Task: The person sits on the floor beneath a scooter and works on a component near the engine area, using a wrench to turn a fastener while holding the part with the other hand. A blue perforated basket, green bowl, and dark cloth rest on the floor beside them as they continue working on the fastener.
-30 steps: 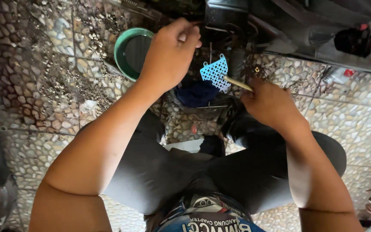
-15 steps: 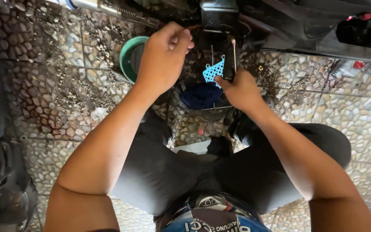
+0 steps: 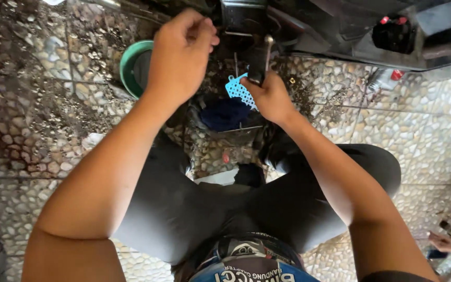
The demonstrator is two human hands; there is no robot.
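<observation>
Centrally, a slim metal-shafted tool (image 3: 263,57) is gripped in the closed right hand (image 3: 271,96) beside a perforated blue plastic piece (image 3: 237,90); the left hand (image 3: 181,52) is pinched shut at the dark machine underside (image 3: 246,18). Work appears unfinished.

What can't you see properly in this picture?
- Head view: what the left hand pinches is hidden by its own curled fingers.
- Head view: the tip of the dark-handled tool in the right hand is lost in dark machinery.
- Head view: the round green plastic bowl is half hidden by the left wrist.
- Head view: the black machine is cut off by the top edge.
</observation>
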